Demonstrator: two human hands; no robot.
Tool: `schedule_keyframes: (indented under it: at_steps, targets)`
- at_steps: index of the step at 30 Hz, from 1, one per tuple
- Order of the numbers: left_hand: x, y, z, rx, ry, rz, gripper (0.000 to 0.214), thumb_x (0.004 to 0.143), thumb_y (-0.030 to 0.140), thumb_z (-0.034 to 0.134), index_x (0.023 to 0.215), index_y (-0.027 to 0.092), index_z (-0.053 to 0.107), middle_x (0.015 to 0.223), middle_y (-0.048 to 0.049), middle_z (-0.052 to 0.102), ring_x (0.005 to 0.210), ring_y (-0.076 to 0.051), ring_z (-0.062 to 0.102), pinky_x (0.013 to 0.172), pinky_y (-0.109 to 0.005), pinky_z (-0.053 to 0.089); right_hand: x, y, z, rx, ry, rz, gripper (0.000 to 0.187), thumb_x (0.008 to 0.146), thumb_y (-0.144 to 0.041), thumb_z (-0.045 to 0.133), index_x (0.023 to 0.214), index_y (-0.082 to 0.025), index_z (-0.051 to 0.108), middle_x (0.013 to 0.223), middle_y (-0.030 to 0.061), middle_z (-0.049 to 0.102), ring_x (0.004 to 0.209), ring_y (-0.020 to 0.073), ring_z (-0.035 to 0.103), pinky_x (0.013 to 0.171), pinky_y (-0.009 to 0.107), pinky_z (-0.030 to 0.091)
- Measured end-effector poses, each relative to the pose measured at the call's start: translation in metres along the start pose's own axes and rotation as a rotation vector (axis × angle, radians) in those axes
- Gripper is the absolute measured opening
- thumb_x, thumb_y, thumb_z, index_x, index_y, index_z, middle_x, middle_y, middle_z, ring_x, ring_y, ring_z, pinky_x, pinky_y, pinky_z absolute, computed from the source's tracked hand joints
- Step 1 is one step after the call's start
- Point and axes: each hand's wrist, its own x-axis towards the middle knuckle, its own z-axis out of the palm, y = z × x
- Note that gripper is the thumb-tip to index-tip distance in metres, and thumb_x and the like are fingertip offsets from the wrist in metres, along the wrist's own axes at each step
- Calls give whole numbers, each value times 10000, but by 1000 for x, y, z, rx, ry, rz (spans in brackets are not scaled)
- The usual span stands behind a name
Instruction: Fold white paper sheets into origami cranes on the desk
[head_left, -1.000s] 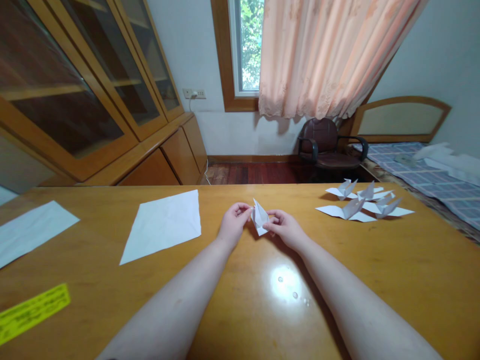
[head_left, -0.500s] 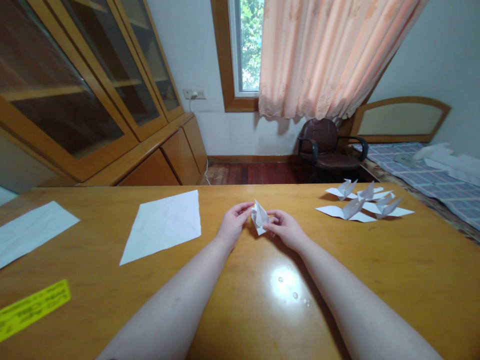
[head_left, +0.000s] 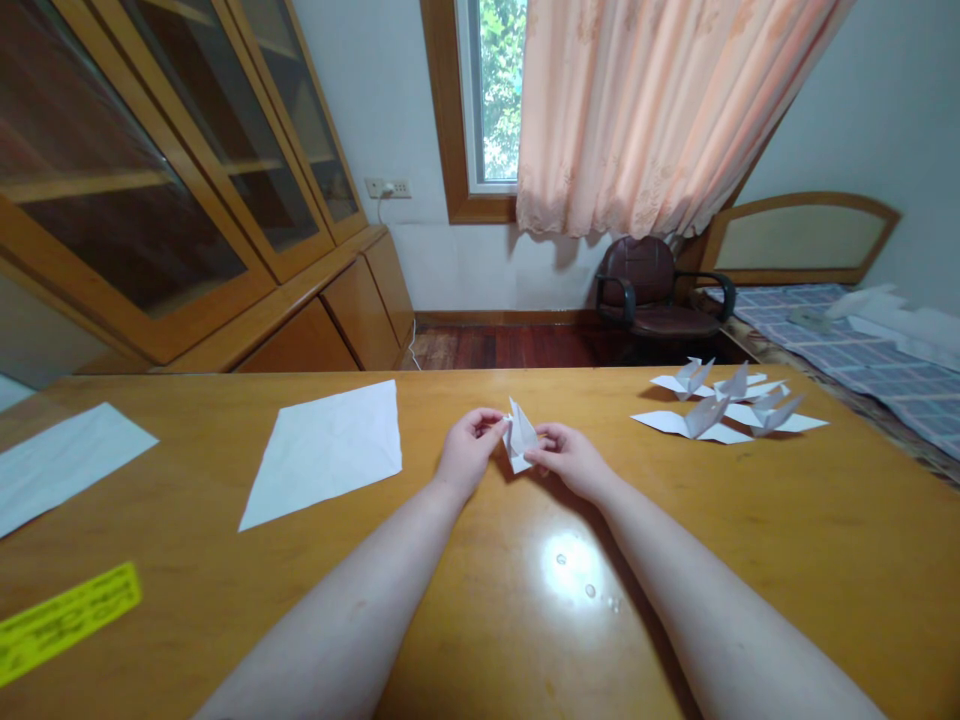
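A small folded white paper crane (head_left: 520, 438) is held between my two hands, just above the wooden table (head_left: 480, 620). My left hand (head_left: 471, 447) pinches its left tip between thumb and fingers. Gripping the lower right side is my right hand (head_left: 568, 455), thumb in front and fingers partly hidden behind the paper. One pointed flap stands up between the hands. Off to the right, several finished paper cranes (head_left: 709, 412) rest in a group with their wings spread.
Left of my hands lies a white paper sheet (head_left: 330, 455), with another sheet (head_left: 67, 465) at the far left. A yellow label (head_left: 71, 620) is near the front left. Beyond the table stand an armchair (head_left: 649, 285), a glass-door cabinet (head_left: 225, 150) and a bed (head_left: 862, 340).
My left thumb and fingers have shifted slightly on the crane's left tip, and the upright flap now shows a little wider. My right hand stays almost in place.
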Motion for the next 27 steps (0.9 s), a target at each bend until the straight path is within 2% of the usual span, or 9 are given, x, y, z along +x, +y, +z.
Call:
schedule_keyframes:
  at_steps: [8, 13, 17, 22, 27]
  targets:
    - [0, 2, 1, -35, -18, -33, 188, 687, 318, 648, 774, 153, 622, 760, -18, 641, 734, -141, 575, 730, -270, 447, -2, -1, 0, -54, -29, 1, 273, 663, -332, 686, 845, -145, 607, 649, 4, 612, 528, 95, 507, 505, 217, 382]
    - [-1, 3, 2, -53, -51, -76, 231, 685, 319, 651, 845, 152, 652, 823, -44, 666, 766, -159, 583, 762, -293, 444, -2, -2, -1, -73, -33, 25, 242, 667, -340, 680, 799, -152, 604, 617, -2, 600, 523, 101, 512, 506, 219, 384]
    - [-1, 5, 1, -21, -71, -68, 174, 689, 311, 638, 758, 153, 650, 747, -24, 648, 727, -154, 568, 731, -276, 432, -3, -2, 0, -76, -22, 40, 264, 650, -363, 690, 788, -158, 597, 622, 2, 607, 533, 112, 527, 513, 228, 396]
    - [-2, 5, 0, -14, -44, -1, 143, 711, 266, 591, 616, 165, 559, 592, 37, 533, 604, -107, 481, 622, -221, 382, -5, -6, 1, -92, -29, 4, 241, 661, -368, 682, 750, -161, 598, 597, -15, 593, 519, 100, 506, 513, 222, 376]
    - [-2, 6, -1, -6, -41, 9, 161, 720, 270, 585, 605, 162, 555, 588, 35, 525, 602, -107, 470, 628, -221, 377, -5, -9, 1, -106, -14, 12, 254, 647, -380, 693, 730, -161, 597, 577, -24, 585, 509, 99, 496, 505, 222, 359]
